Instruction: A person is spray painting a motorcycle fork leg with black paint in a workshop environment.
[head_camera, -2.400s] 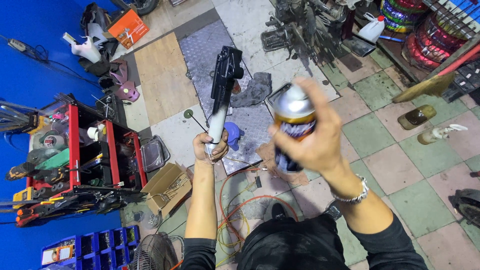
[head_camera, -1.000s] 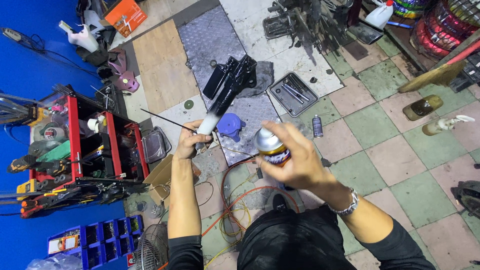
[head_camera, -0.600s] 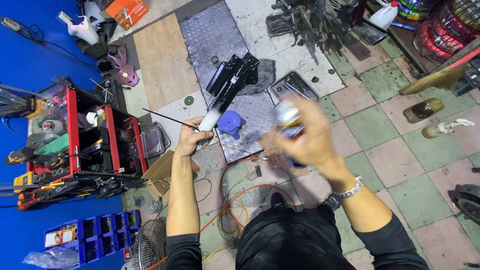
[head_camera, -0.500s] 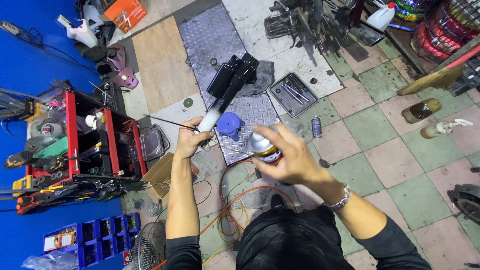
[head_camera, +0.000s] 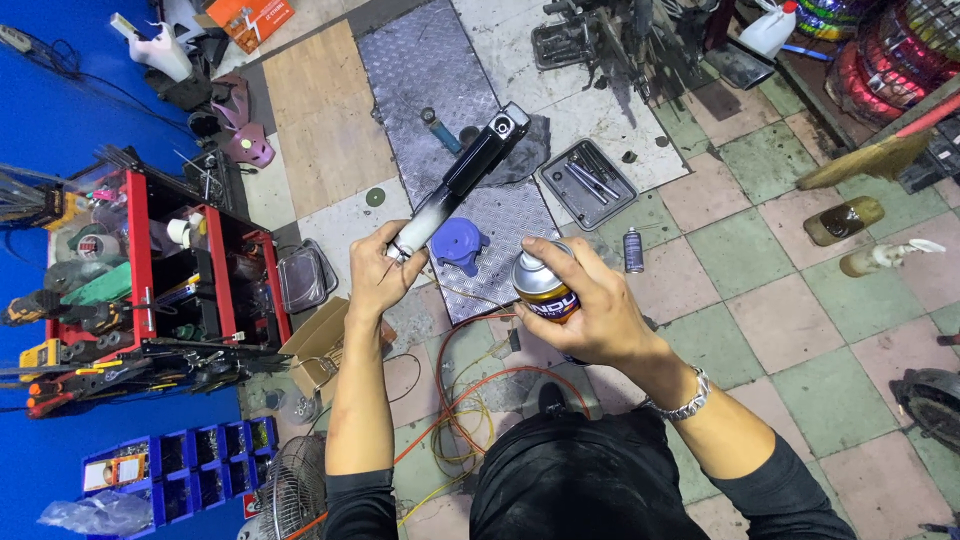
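Note:
My left hand grips the silver lower end of a long black and silver fork tube, held out over the floor and pointing up and to the right. My right hand is wrapped around a spray can with a silver top, held upright in front of my chest, to the right of the tube's lower end. A metal watch sits on my right wrist. A blue plastic stool stands on the floor below, between my two hands.
A red tool cart packed with tools stands at left. A patterned metal plate, a black tray of tools, a small can, orange cables, a cardboard box, blue bins and a fan lie around.
My right hand has been shaking the spray can up and down and now holds it lower and still. The left hand keeps the fork tube raised, shifted slightly.

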